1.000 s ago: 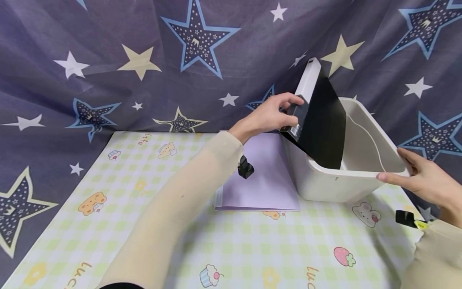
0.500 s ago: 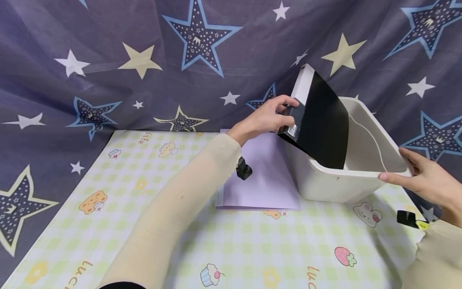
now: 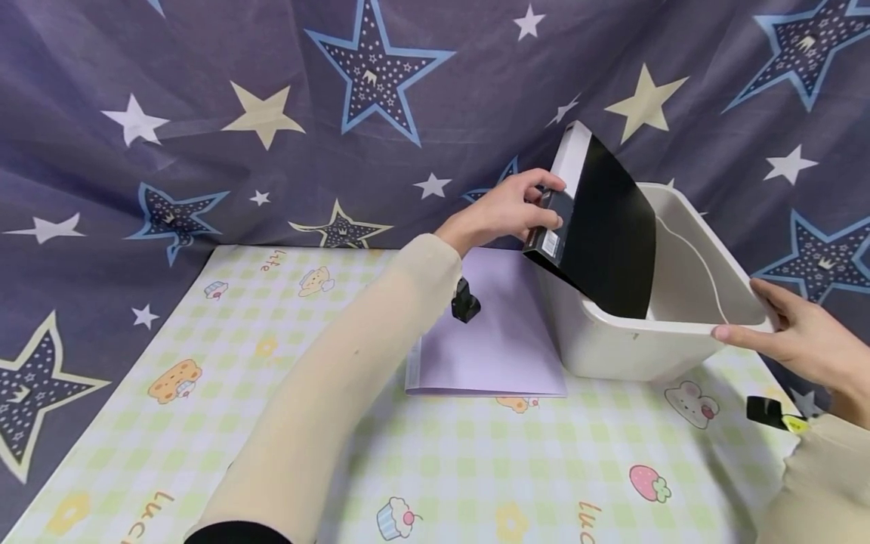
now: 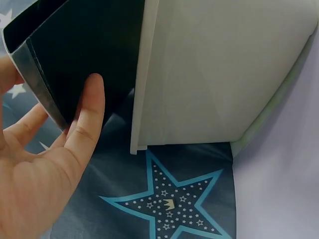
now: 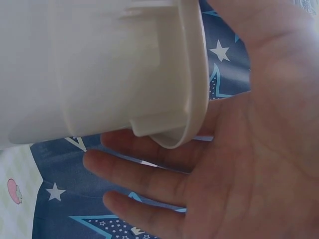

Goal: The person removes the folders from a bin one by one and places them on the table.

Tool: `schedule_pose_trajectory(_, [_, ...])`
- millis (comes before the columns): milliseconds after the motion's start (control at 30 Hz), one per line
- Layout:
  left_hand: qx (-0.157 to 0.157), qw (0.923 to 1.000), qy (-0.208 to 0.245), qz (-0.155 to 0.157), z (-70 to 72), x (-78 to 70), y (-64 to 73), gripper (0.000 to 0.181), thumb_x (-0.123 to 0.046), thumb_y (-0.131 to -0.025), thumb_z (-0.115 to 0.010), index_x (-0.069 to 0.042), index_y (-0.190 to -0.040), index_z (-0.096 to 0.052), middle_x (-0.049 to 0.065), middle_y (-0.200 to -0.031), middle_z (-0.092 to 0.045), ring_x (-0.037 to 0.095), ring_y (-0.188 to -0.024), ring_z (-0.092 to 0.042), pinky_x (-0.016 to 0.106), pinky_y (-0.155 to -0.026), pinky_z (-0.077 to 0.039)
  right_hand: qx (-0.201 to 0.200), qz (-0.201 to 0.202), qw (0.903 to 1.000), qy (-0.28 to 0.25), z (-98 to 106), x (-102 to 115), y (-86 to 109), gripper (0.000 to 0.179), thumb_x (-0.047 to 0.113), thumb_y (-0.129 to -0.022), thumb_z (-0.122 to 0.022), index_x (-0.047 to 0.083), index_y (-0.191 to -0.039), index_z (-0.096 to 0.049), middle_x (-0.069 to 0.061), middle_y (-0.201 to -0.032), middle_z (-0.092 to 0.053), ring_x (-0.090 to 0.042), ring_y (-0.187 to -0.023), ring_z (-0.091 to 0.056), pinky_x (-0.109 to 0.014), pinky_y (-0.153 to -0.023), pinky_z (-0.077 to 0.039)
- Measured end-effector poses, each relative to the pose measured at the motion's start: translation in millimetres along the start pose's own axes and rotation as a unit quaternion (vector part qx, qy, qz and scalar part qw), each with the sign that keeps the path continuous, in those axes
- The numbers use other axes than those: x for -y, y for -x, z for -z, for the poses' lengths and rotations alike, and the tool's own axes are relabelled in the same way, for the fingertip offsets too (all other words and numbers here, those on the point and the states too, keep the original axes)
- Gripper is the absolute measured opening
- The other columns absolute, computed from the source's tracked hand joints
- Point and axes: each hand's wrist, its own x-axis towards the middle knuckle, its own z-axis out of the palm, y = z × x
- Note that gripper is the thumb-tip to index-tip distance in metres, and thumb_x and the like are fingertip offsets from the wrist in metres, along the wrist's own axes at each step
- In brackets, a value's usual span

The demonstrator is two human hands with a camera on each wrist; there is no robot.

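A black binder (image 3: 615, 227) with a white label on its spine leans in the white plastic bin (image 3: 632, 355), its upper part standing out past the rim. My left hand (image 3: 510, 205) grips the binder's spine. In the left wrist view, one finger lies along the binder's dark cover (image 4: 99, 45); its end shows hollow between the covers. At the bin's front right corner, my right hand (image 3: 805, 332) holds the rim, thumb on top. The right wrist view has its other fingers (image 5: 139, 174) reaching behind and below the bin's lip (image 5: 197, 74).
A pale purple folder (image 3: 503, 355) lies flat on the checked tablecloth (image 3: 435, 461), left of the bin and partly under my left forearm. Inside the bin, a thin white cord (image 3: 700, 261) runs along the wall. A star-patterned curtain (image 3: 204, 68) hangs directly behind the table.
The binder's top has tipped slightly left and down since the first frame. My left wrist has risen a little over the last half second. My right hand stays on the rim.
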Motion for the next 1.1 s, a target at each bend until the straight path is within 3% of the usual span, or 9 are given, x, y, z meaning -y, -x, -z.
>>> schedule_pose_trajectory(367, [-0.009,0.9975,0.064,0.029,-0.1,1.9,-1.8,0.057,0.007,-0.080,-0.067,-0.011,-0.133,-0.051,0.014,-0.108,-0.052,0.024,-0.088,-0.063,0.035,-0.072,-0.056,0.000,0.000,1.0000,0.004,-0.4,3.5,1.8,0.105,0.048,-0.088,-0.063,-0.007,-0.148,0.005,-0.044,-0.143,-0.015,-0.063,-0.120,-0.027,-0.073,-0.090,-0.027])
schedule_pose_trajectory(700, [-0.027,0.9965,0.075,0.024,2.4,3.7,1.9,0.059,0.007,-0.078,-0.066,-0.012,-0.132,-0.051,0.015,-0.111,-0.051,0.025,-0.091,-0.063,0.034,-0.073,-0.056,-0.006,0.009,0.9999,0.004,0.7,6.6,0.2,0.105,0.046,-0.088,-0.064,-0.008,-0.148,0.003,-0.045,-0.139,-0.022,-0.061,-0.116,-0.031,-0.073,-0.088,-0.029])
schedule_pose_trajectory(1100, [-0.035,0.9958,0.081,0.022,7.8,11.8,15.1,0.060,0.005,-0.079,-0.068,-0.015,-0.134,-0.051,0.013,-0.110,-0.054,0.024,-0.091,-0.063,0.033,-0.072,-0.055,-0.001,-0.002,1.0000,0.005,0.9,4.7,1.4,0.107,0.048,-0.088,-0.063,-0.008,-0.147,0.005,-0.046,-0.139,-0.021,-0.062,-0.116,-0.031,-0.073,-0.088,-0.029])
